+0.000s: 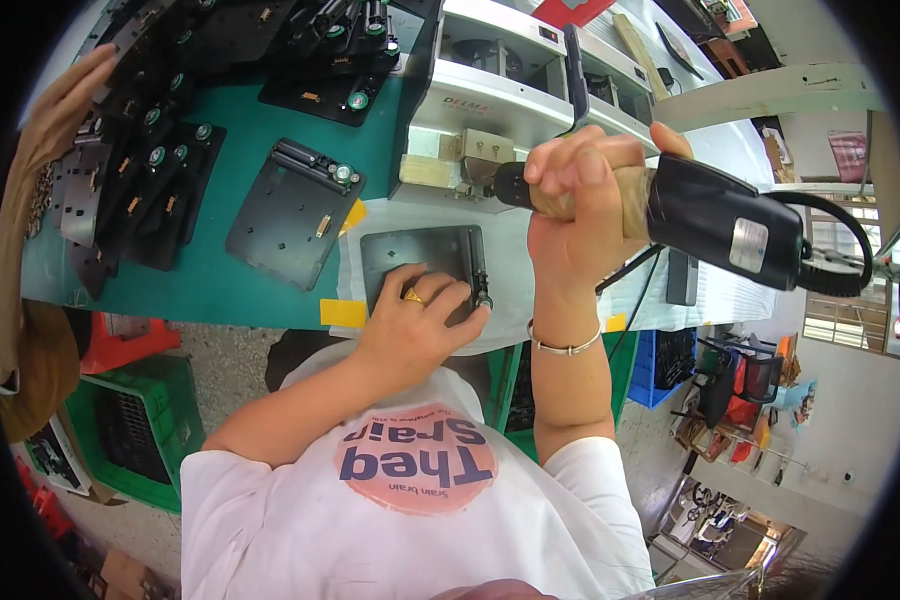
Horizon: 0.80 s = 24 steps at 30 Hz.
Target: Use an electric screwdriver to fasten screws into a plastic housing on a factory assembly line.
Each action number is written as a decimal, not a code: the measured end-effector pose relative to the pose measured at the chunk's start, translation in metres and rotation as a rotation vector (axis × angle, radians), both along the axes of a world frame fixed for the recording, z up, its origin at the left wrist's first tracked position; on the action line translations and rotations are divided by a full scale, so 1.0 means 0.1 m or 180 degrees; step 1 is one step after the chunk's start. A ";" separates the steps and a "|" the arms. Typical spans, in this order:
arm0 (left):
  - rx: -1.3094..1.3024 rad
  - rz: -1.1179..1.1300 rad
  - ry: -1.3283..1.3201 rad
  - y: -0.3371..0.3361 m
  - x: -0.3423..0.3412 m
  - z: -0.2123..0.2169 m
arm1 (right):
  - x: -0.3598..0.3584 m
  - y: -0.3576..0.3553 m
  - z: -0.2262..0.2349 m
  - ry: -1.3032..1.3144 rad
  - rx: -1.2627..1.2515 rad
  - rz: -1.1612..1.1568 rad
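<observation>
My right hand [595,195] is wrapped round an electric screwdriver [715,215], a black tool with tan tape about its grip and a cable at its rear. Its black nose meets the small metal outlet block [485,155] of a silver screw feeder; the bit's tip is too small to make out. My left hand [420,315] bears down on a flat black plate [420,250], fingers bent over its near part. A dark rod assembly runs along that plate's right side. Farther left lies a similar black plate [285,225] with a rod, a green-and-silver round part and a small connector.
Many such plates [160,190] are heaped on the green mat at the left and back. Another person's hand [65,110] reaches over the left heap. Yellow tape [343,313] marks the white sheet. A green crate [140,440] and a blue crate [660,365] stand below table level.
</observation>
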<state>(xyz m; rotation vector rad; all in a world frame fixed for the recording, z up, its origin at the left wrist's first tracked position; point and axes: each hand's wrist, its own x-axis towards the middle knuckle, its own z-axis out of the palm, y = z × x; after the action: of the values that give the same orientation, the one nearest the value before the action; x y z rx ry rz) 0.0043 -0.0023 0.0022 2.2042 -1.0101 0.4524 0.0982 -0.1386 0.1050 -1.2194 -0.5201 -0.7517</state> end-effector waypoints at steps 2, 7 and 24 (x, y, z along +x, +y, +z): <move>0.0009 -0.0006 0.0014 0.01 0.00 0.00 | 0.01 -0.01 -0.01 0.0194 -0.0273 -0.0190; 0.0001 -0.0005 0.0019 0.02 0.00 0.00 | 0.04 0.01 -0.02 0.0221 -0.0081 -0.0046; -0.0166 -0.0029 0.0365 -0.02 -0.01 -0.02 | 0.13 0.01 0.14 0.1209 -0.0215 0.0022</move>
<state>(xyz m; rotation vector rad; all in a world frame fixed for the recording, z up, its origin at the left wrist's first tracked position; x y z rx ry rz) 0.0033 -0.0047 0.0002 2.1523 -0.9365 0.3403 0.1116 -0.1371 0.1194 -1.3832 -0.2374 -0.4821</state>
